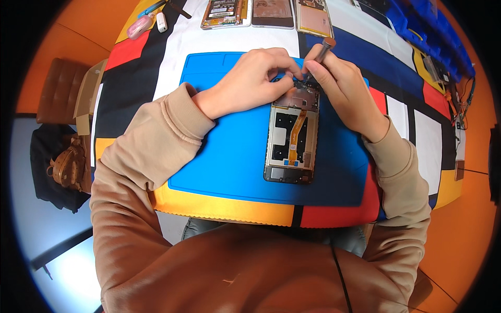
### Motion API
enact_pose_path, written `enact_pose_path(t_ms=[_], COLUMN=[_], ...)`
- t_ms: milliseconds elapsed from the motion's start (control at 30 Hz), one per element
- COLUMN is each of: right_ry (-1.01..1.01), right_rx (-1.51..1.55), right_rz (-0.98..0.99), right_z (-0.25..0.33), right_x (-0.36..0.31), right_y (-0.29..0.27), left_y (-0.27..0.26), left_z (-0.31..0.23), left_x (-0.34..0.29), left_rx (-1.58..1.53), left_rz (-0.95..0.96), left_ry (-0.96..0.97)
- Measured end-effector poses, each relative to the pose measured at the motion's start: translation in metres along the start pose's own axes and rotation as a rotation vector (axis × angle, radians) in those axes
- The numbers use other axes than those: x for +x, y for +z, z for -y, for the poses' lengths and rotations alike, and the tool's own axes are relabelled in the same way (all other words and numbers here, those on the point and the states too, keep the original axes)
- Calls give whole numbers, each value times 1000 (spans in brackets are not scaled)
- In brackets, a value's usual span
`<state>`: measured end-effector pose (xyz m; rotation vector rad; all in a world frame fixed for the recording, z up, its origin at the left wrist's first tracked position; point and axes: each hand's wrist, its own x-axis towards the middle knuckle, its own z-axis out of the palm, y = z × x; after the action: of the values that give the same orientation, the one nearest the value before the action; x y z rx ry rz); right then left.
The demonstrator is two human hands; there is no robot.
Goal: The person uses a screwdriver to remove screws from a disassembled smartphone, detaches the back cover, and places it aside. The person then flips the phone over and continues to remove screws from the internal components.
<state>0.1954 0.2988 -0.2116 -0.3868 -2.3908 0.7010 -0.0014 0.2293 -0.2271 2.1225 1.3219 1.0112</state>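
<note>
An opened smartphone [293, 143] lies on a blue work mat [224, 156], its inner frame, orange flex cable [296, 136] and dark upper board cover [297, 98] exposed. My left hand [263, 75] has its fingers curled at the phone's upper left edge, gripping it there. In my right hand [342, 86] a small screwdriver [325, 48] with a brown-capped grey handle slants down, its tip end at the top part of the phone. The exact contact point of the tip is too small to make out, partly covered by my fingers.
Beyond the mat lie several other phone parts: an opened phone [225, 13], a dark panel [272, 13] and a pale-backed phone frame [314, 20]. Blue bins [430, 31] stand at the far right. A pink item [140, 26] and a white one [161, 22] sit far left.
</note>
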Motion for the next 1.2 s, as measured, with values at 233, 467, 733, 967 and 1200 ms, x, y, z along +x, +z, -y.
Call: enact_pose_path(t_ms=[233, 467, 733, 967, 1200], right_ry=[76, 47, -91, 163, 45], right_rx=[-105, -127, -110, -211, -80], right_rz=[89, -92, -10, 2, 52], right_z=[5, 3, 19, 30, 20], right_x=[13, 11, 25, 25, 22], right_y=[-12, -7, -27, -26, -27], left_y=[2, 0, 0, -2, -22], left_z=[4, 3, 7, 6, -18], left_x=[-4, -8, -10, -10, -12], left_rx=[131, 386, 441, 409, 147], left_rz=[5, 10, 13, 28, -305], left_ry=[145, 273, 333, 316, 401])
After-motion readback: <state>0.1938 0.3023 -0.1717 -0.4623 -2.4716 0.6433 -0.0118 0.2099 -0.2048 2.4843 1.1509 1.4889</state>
